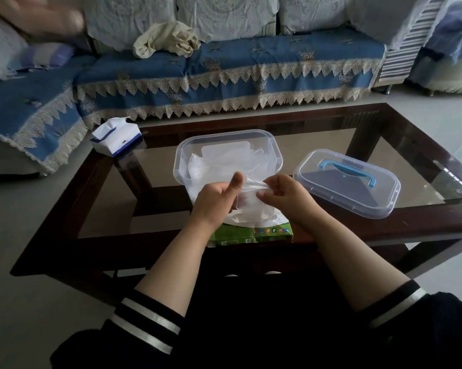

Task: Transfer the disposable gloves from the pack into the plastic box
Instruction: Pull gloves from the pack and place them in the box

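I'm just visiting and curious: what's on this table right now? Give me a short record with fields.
left hand: holds a clear glove, thumb up
right hand: pinches the same glove
glove: stretched between both hands, above the pack
pack: green, at the table's near edge
plastic box: open, some gloves already inside
lid: off, lying right of the box, blue handle
tissue pack: far left corner of the table
table: glass top, dark wooden frame

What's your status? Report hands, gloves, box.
Left hand and right hand both pinch thin clear plastic gloves above green pack. Clear plastic box open, partly filled. Nothing blocking.
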Motion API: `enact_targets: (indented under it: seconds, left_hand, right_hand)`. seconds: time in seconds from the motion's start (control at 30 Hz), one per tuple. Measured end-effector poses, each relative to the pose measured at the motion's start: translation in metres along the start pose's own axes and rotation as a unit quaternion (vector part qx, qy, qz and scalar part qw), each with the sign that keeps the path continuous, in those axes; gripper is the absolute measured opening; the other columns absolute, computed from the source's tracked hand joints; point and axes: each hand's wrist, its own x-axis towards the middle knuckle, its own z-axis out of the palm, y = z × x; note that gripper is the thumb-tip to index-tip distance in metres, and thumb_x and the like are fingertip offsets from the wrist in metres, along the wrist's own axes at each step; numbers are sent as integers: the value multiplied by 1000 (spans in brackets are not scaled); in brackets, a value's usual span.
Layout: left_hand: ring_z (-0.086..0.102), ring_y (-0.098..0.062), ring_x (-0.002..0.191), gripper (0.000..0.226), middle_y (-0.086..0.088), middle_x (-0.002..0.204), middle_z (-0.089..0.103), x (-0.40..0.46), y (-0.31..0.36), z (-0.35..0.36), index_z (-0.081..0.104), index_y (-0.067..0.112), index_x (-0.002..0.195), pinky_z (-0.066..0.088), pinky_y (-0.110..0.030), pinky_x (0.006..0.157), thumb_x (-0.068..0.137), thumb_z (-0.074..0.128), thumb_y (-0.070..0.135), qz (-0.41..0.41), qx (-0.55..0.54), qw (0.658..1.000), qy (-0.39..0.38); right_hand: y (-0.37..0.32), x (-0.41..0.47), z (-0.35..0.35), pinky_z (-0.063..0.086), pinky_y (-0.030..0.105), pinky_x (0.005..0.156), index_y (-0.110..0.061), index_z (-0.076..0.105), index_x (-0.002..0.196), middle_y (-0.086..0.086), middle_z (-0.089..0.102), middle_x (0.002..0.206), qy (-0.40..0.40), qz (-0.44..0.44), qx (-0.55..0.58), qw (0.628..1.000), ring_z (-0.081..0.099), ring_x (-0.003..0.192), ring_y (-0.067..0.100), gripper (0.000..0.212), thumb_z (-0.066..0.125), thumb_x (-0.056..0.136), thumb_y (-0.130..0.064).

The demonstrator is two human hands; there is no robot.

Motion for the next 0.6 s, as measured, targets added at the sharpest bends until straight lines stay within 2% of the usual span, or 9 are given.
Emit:
enact_targets:
  seconds: [0.07, 0.13, 0.2, 0.27, 0.33, 0.37, 0.47, 0.6]
  left_hand:
    - [64, -12, 70, 55, -1, 72, 70, 2, 0, 4, 69, 7, 75, 49, -26, 69, 87, 56, 60, 3, 0, 1000, 4]
    - [66, -10, 85, 10, 8, 85, 70, 4, 0, 6, 70, 21, 85, 51, -23, 77, 92, 64, 25, 10, 40, 999, -8]
    - [61, -6, 88, 14, 13, 92, 66, 4, 2, 7, 67, 27, 92, 49, -20, 75, 93, 60, 15, 6, 71, 997, -21]
    - [53, -6, 72, 15, 10, 78, 58, 4, 8, 7, 62, 24, 81, 41, -20, 62, 95, 58, 27, -16, 68, 997, -18]
    - [44, -11, 59, 42, 5, 61, 44, 7, 16, 10, 45, 19, 65, 34, -25, 56, 95, 55, 46, -26, 94, 995, 1]
    - [45, -12, 59, 47, 5, 61, 43, 9, 17, 13, 42, 18, 63, 35, -26, 57, 94, 53, 51, -29, 121, 992, 19]
    - [60, -18, 82, 40, 4, 81, 59, 14, 18, 21, 56, 16, 79, 48, -30, 72, 93, 53, 54, -13, 189, 979, 71]
    - [65, -21, 92, 32, -4, 95, 70, 17, 13, 22, 69, 8, 105, 50, -29, 78, 98, 54, 35, 28, 151, 985, 75]
  right_hand:
    - [3, -1, -2, 48, 26, 85, -16, 53, 117, -5, 61, 106, -28, 1, -38, 999, 59, 98, 12, 51, 78, 77, -34]
    - [6, -5, -1, 47, 29, 89, -16, 44, 129, -5, 57, 116, -73, -1, -79, 994, 56, 108, 15, 71, 82, 72, -35]
    - [8, -7, 1, 45, 29, 88, -14, 36, 133, -1, 54, 118, -118, 0, -145, 982, 53, 110, 19, 83, 84, 69, -35]
    - [11, -7, 5, 46, 37, 93, -9, 35, 130, 7, 55, 125, -151, 0, -228, 962, 52, 114, 25, 84, 84, 67, -38]
    - [11, -7, 9, 45, 45, 97, -9, 34, 128, 12, 52, 128, -165, 1, -295, 941, 48, 118, 28, 84, 82, 69, -44]
    - [11, -7, 10, 43, 47, 98, -9, 33, 128, 11, 51, 129, -167, -3, -318, 933, 46, 120, 29, 83, 80, 70, -46]
    - [10, -8, 13, 41, 47, 100, -9, 34, 127, 8, 49, 132, -164, -21, -352, 921, 43, 123, 28, 77, 76, 74, -46]
    - [12, -8, 13, 41, 44, 99, -13, 30, 133, 11, 48, 132, -151, -9, -338, 929, 44, 123, 29, 81, 77, 75, -45]
